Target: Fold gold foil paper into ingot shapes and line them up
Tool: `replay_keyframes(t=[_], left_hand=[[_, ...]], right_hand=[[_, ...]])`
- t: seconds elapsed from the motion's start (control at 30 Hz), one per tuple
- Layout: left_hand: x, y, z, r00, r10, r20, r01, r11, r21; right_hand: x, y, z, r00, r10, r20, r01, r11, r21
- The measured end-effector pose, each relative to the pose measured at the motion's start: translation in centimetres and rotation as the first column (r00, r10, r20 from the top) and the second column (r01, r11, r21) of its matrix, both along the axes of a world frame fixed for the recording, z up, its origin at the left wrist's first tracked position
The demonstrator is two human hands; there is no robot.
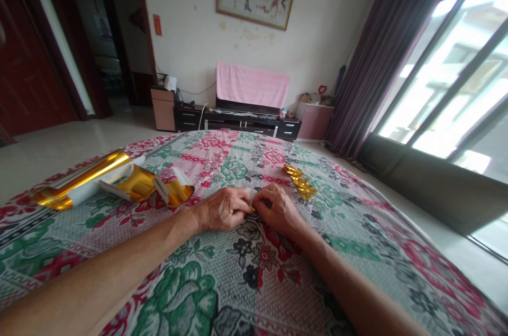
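My left hand and my right hand meet at the middle of the patterned cloth. Fingers of both are pinched on a small piece of gold foil paper, of which a whitish part and a speck of gold show between them. Most of that piece is hidden by the fingers. Right of my right hand lies a row of folded gold foil pieces. Off to the left of my left hand rest curled gold foil sheets with white backs, beside a longer rolled gold sheet.
A flowered cloth in red, green and grey covers the surface under my hands. Beyond it stand a low dark cabinet and a screen draped with a pink towel. A purple curtain hangs by the window at right.
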State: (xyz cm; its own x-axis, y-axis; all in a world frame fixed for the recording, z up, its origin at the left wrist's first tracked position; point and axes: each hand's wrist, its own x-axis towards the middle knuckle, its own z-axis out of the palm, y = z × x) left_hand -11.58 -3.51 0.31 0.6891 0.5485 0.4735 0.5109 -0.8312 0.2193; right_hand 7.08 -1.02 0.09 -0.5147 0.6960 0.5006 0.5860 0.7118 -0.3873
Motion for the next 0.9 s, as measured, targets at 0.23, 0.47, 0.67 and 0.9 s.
replay_keyframes(t=[0.23,0.47,0.67,0.9], left_hand=[[0.0,-0.3,0.5,1.000,0.016,-0.015,-0.016,1.000,0.017],[0.0,-0.2,0.3,0.999,0.016,-0.028,-0.016,1.000,0.007],[-0.2,-0.1,0.1,1.000,0.004,-0.016,-0.004,1.000,-0.001],[-0.1,-0.1,0.1,1.000,0.004,-0.023,-0.004,1.000,0.004]], right_hand=[[0.3,0.4,0.6,0.999,-0.012,0.050,0.016,0.997,-0.075],[0.6,0.8,0.9,0.997,0.053,0.062,-0.045,0.992,-0.120],[0.8,1.0,1.3,0.994,0.096,0.049,-0.087,0.983,-0.163],[1.4,1.4,0.9,0.994,0.104,-0.033,-0.109,0.968,-0.226]])
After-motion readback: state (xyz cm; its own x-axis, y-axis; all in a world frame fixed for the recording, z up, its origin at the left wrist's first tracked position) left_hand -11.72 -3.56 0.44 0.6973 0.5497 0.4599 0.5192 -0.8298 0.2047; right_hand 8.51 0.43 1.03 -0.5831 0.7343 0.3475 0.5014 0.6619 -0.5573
